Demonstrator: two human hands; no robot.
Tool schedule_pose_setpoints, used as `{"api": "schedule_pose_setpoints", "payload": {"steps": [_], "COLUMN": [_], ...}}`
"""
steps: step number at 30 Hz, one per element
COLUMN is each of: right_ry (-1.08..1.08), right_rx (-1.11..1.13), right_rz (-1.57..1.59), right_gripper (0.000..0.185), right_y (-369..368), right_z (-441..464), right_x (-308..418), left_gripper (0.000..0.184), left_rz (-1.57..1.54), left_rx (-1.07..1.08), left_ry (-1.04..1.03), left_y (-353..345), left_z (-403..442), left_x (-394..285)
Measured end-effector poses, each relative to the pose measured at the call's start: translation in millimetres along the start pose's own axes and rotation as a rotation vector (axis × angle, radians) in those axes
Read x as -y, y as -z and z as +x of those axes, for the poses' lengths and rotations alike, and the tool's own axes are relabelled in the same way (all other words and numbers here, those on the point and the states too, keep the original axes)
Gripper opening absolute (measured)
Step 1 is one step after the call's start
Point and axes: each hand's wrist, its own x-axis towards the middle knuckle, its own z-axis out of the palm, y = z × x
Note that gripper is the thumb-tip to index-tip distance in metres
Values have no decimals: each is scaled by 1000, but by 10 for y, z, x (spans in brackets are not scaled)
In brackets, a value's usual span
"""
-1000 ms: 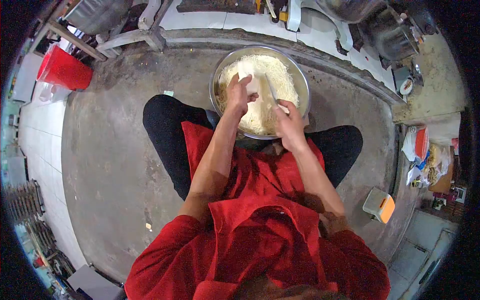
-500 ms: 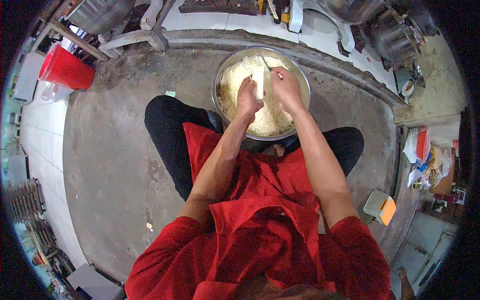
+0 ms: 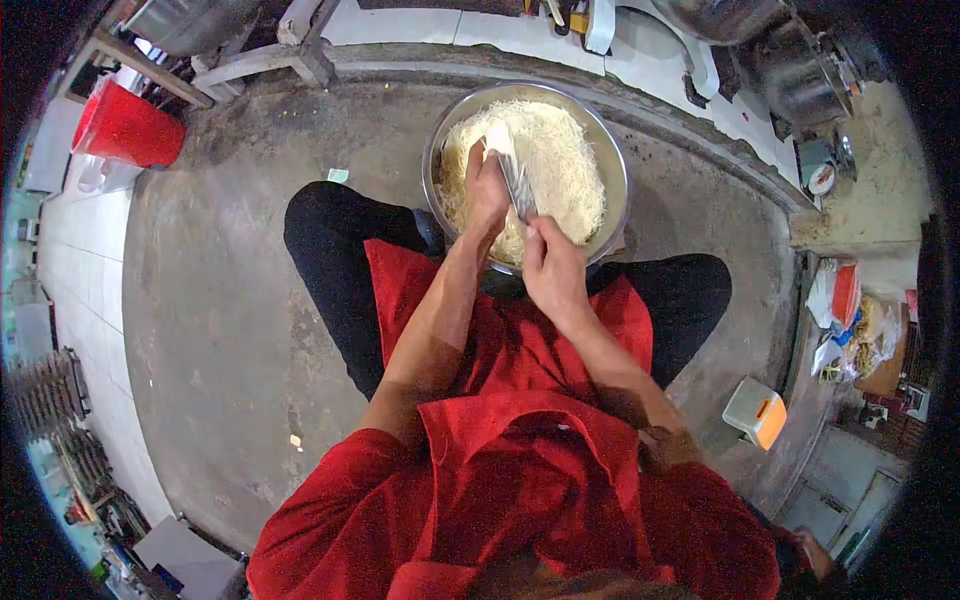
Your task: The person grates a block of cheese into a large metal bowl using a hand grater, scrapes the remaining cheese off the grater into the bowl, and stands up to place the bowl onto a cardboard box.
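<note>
Over the left side of one steel bowl [image 3: 620, 180] of pale shreds [image 3: 565, 150], the left hand [image 3: 487, 195] pinches one white block [image 3: 499, 138] in its fingers. The right hand's [image 3: 555, 260] fingers are closed round one flat metal tool [image 3: 518, 187], perhaps a knife, its far end at the block.

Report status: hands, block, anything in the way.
Left hand holding pale block. Right hand holding metal blade close against it. Both over bowl of shreds. No obstruction seen at blade.
</note>
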Motion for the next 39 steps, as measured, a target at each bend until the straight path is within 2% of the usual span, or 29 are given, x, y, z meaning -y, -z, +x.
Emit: {"api": "schedule_pose_setpoints", "payload": {"steps": [3,5,6,8,9,12,16,17,22,24,30,32,37,39], "right_ry": [-93,-58,-20,-123,-149,-136,-139,-75,-87,-11,-42,-11,-145,-140], "right_rx": [-4,-66,-133,-83,-72,-60,-19,-31,19,-28,31,21,-55,-85], "right_rz": [10,-15,-43,-11,-8,-11,0,-13,64,11,38,40,-17,-24], "right_gripper": [26,26,26,28,29,30,24,24,22,26,22,22,25,26], "right_y": [117,141,160,207,191,-6,-190,-194,-213,-210,27,105,220,104], "right_z": [-168,-33,93,435,625,1159,1280,1205,696,501,-97,-127,388,761], "right_x": [-27,-170,-238,-305,-351,-525,-403,-375,-246,-232,-81,-137,-253,-395], "left_gripper": [52,49,49,47,46,47,48,48,52,52,51,51,50,48], "left_rz": [69,493,494,12,-11,133,111,108,52,42,131,99,108,26], "left_rx": [-20,1,10,51,36,55,98,94,-64,-67,-97,-81,13,17], "left_ry": [-77,-244,-244,142,63,90,86,87,34,25,-86,-53,-38,54], "left_y": [65,88,34,-106,-120,-190,-85,-56,-4,8,55,-40,-105,-142], "left_z": [102,116,41,-126,-42,-315,-213,-179,-23,34,110,-25,-94,-154], "left_x": [164,285,202,-104,85,-138,8,36,79,114,158,-64,-26,23]}}
